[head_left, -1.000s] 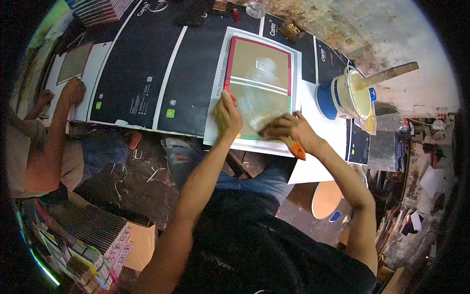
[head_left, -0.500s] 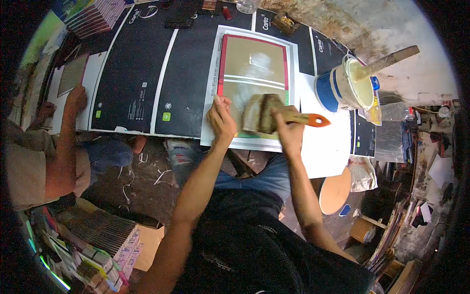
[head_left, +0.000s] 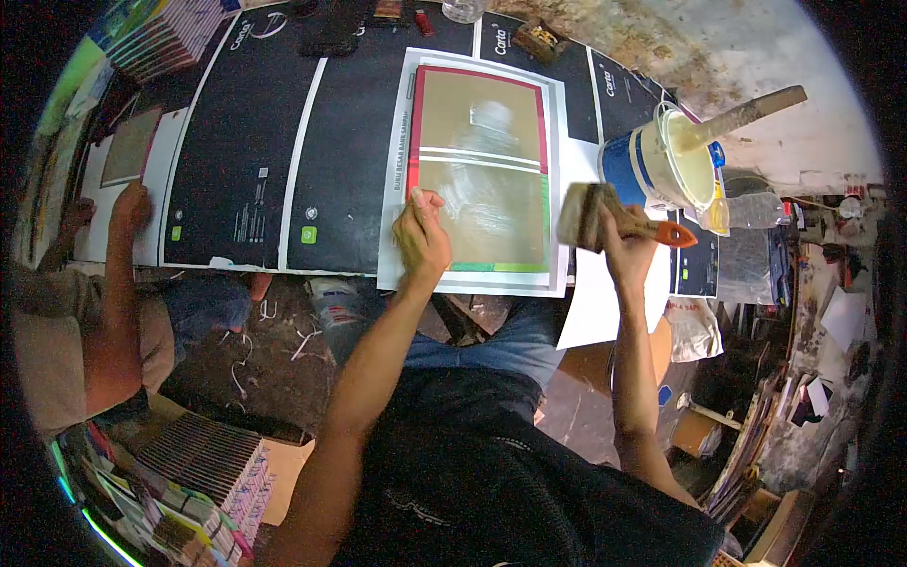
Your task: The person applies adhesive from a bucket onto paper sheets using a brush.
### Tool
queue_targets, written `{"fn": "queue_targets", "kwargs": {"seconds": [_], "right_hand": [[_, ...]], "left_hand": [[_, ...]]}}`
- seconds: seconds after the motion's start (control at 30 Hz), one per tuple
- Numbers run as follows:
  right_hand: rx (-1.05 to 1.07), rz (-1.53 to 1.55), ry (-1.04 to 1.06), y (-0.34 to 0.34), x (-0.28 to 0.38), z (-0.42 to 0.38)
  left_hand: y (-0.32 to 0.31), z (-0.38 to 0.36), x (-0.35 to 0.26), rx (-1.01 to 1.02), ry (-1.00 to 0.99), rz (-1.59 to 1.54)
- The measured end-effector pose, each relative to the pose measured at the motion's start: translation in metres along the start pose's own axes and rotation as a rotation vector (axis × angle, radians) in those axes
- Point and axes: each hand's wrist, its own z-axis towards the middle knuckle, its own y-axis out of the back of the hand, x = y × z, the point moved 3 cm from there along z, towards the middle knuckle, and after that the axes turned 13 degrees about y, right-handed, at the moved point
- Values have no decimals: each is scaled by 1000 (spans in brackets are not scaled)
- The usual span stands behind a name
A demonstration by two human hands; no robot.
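In my right hand is a wide flat paint brush with an orange-tipped handle, held off to the right of a tan board. Wet, shiny smears run over the board, which has red and green edges and white lines across its middle. It lies on a white printed sheet. My left hand is at the board's left edge, fingers curled together against it. Beyond the brush stands a blue-and-white bucket with a pale wooden stick in it.
Black Carta boards cover the table. White paper lies under the brush side. A clear bottle is right of the bucket. At the left, another person's hand is on a small panel. Stacked books stand behind.
My right hand has moved the brush right, off the board and over the white paper beside it. My left hand stays at the board's left edge.
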Motion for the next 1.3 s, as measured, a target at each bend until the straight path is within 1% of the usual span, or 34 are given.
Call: {"fn": "queue_targets", "kwargs": {"seconds": [0.03,0.1,0.17,0.2,0.23,0.27,0.3,0.33,0.37,0.43,0.5,0.53,0.57,0.63,0.7,0.73,0.77,0.8,0.83,0.87,0.9,0.97,1.07,1.1,1.13,1.17,1.23,1.27,1.3], "right_hand": [[-18,81,48,-11,-3,6],[141,196,124,-39,-5,17],[456,220,180,-65,1,28],[445,23,432,-76,-37,33],[387,-8,411,-74,-52,48],[331,-76,550,-73,-74,72],[321,-112,450,-68,-70,94],[242,-190,649,-66,-64,110],[265,-414,525,-65,-54,125],[146,-173,487,-71,-30,134],[122,25,468,-94,-6,127],[137,192,454,-112,-7,117],[172,256,391,-126,4,106],[364,110,527,-160,-19,99],[372,214,355,-167,-74,109],[287,94,342,-151,-87,122],[234,-100,396,-130,-89,137],[198,-56,471,-104,-69,145],[179,-163,425,-88,-74,157],[258,-420,520,-75,-95,173],[242,-647,432,-58,-72,176],[48,-261,532,-39,-60,179],[58,9,376,-51,-37,157],[107,80,350,-66,-37,143],[113,139,357,-86,-39,126],[197,142,389,-98,-26,105],[309,-98,623,-115,-37,76],[333,56,521,-114,-68,80],[355,203,414,-105,-96,85]], "left_hand": [[-1,0,0,5,20,1],[-1,-1,-2,5,53,3],[2,-3,-3,20,12,16],[3,-2,-3,25,-10,22],[4,-1,-3,25,-30,15],[4,-2,-1,28,-44,7],[2,-1,0,28,-62,-5],[2,-1,2,37,-85,-2],[3,-3,2,46,-57,12],[1,-2,-1,61,-15,32],[-2,-3,1,71,-28,36],[-3,-3,2,75,-35,40],[-4,-2,0,80,-68,61],[-5,-3,-2,87,-129,109],[-6,-2,0,64,-140,100],[-7,-1,1,52,-148,90],[-7,0,0,51,-146,97],[-6,-1,0,56,-141,106],[-5,-2,-2,69,-141,115],[-6,-1,-4,70,-142,124],[-6,-1,-3,67,-138,133],[-6,-2,-2,58,-140,128],[-7,-4,-3,51,-166,118],[-9,-4,-3,34,-164,129],[-10,-4,-4,15,-161,140],[-11,-3,-4,4,-180,127],[-7,-1,2,-28,-212,109],[-6,2,8,18,-136,97],[-3,0,10,23,-91,84]]}}
